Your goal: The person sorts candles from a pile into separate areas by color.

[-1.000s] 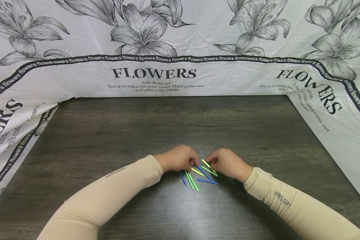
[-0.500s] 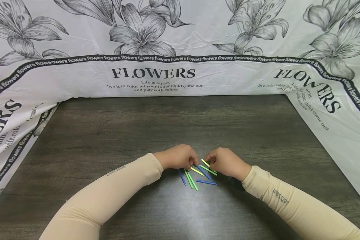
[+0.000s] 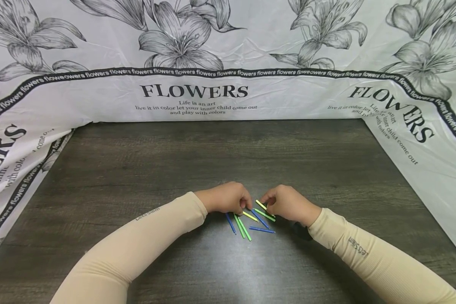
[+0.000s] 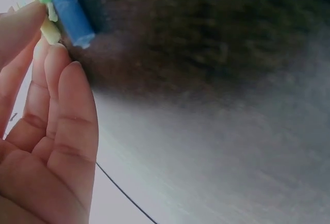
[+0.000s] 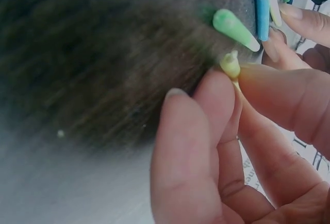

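Observation:
My left hand (image 3: 229, 198) is low over a loose group of thin coloured sticks, thumb and fingertips pinching the end of a yellow stick (image 3: 250, 216). In the left wrist view that yellow end (image 4: 50, 32) shows between thumb and fingers, with a blue stick (image 4: 69, 12) right beside it. My right hand (image 3: 292, 204) pinches another yellow stick (image 3: 261, 205); its knobbed tip (image 5: 231, 65) sticks out between thumb and forefinger in the right wrist view. Close to it lies a green stick (image 3: 264, 215), and a blue stick (image 3: 259, 218) slants between the hands.
Nearer the body lie a blue stick (image 3: 261, 229), two green sticks (image 3: 245, 229) side by side and a further blue stick (image 3: 230, 223). They rest on a dark wood-grain table (image 3: 213, 156). A white flower-printed cloth (image 3: 110, 97) borders its back and sides.
Both hands keep their place and their grip on the yellow sticks. Only a slight shift of the whole head view shows; the sticks on the table lie as before.

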The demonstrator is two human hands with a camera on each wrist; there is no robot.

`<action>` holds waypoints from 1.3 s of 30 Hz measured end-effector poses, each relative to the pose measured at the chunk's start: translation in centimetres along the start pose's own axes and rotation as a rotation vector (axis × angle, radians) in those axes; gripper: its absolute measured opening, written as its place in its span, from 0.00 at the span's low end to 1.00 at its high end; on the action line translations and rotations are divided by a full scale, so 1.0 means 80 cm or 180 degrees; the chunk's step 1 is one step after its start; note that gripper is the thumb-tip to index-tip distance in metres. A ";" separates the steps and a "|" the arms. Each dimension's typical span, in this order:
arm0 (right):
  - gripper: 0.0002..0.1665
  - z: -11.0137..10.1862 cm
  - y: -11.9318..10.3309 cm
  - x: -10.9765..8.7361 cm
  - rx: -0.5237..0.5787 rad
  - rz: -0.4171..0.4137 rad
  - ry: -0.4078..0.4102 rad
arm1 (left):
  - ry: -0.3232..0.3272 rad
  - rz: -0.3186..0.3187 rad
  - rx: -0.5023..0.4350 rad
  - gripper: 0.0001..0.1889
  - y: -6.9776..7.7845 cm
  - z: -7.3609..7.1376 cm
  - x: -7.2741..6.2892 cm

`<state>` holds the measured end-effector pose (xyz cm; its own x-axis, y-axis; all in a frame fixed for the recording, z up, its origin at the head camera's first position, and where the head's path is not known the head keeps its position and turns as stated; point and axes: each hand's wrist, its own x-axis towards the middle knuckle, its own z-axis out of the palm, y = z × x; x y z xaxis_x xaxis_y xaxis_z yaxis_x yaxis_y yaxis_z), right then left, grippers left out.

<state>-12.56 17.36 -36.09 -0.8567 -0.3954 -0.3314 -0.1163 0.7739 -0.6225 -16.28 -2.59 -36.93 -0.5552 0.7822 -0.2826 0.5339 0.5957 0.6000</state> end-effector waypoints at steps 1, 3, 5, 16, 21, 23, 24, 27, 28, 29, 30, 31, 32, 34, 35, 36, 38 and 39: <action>0.15 0.000 0.000 0.000 0.0009 0.0007 -0.0003 | -0.0012 0.0009 0.0004 0.12 0.000 0.000 0.000; 0.15 -0.001 0.001 0.001 0.0033 0.0021 -0.0013 | -0.0033 0.0023 -0.0003 0.12 -0.001 0.000 0.001; 0.15 -0.001 0.004 0.002 0.0040 0.0016 -0.0008 | -0.0058 0.0041 -0.0016 0.12 -0.001 -0.001 0.002; 0.15 -0.005 0.009 0.008 0.0323 -0.0076 0.0016 | -0.0145 0.0095 -0.0010 0.10 0.002 -0.001 0.000; 0.14 -0.012 0.008 0.018 0.0413 -0.0057 0.0063 | -0.0160 0.0101 0.0035 0.09 0.004 -0.002 -0.002; 0.14 -0.016 0.006 0.023 0.0445 -0.0036 0.0090 | -0.0152 0.0107 0.0064 0.10 0.005 -0.003 -0.002; 0.14 -0.018 0.005 0.026 0.0449 -0.0044 0.0104 | -0.0153 0.0106 0.0078 0.10 0.005 -0.003 -0.002; 0.14 -0.023 0.003 0.035 0.0480 -0.0104 0.0149 | -0.0144 0.0113 0.0117 0.11 0.005 -0.003 -0.001; 0.14 -0.025 0.002 0.038 0.0487 -0.0121 0.0166 | -0.0143 0.0112 0.0108 0.11 0.005 -0.003 -0.001; 0.14 -0.026 0.001 0.041 0.0488 -0.0134 0.0184 | -0.0141 0.0110 0.0104 0.11 0.005 -0.003 -0.001; 0.14 -0.028 0.000 0.045 0.0490 -0.0144 0.0197 | -0.0140 0.0115 0.0102 0.10 0.005 -0.003 0.000; 0.14 -0.029 0.000 0.048 0.0495 -0.0152 0.0204 | -0.0132 0.0126 0.0111 0.10 0.004 -0.002 0.000; 0.15 -0.030 -0.001 0.051 0.0494 -0.0156 0.0211 | -0.0127 0.0129 0.0111 0.10 0.004 -0.002 0.000; 0.15 -0.031 -0.002 0.058 0.0502 -0.0165 0.0222 | -0.0121 0.0138 0.0109 0.10 0.003 -0.002 0.000; 0.15 -0.032 -0.002 0.062 0.0501 -0.0168 0.0228 | -0.0115 0.0143 0.0117 0.10 0.002 -0.002 0.000; 0.15 -0.032 -0.002 0.066 0.0502 -0.0169 0.0233 | -0.0110 0.0145 0.0109 0.10 0.001 -0.002 0.000; 0.15 -0.034 -0.003 0.074 0.0489 -0.0171 0.0257 | -0.0103 0.0145 0.0097 0.10 0.001 -0.002 0.001; 0.15 -0.035 -0.003 0.079 0.0483 -0.0172 0.0268 | -0.0098 0.0146 0.0094 0.10 0.000 -0.002 0.001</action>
<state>-19.32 16.04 -36.05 -0.8910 -0.3866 -0.2378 -0.0918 0.6666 -0.7398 -16.38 -2.53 -36.83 -0.5101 0.8138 -0.2785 0.5772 0.5639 0.5906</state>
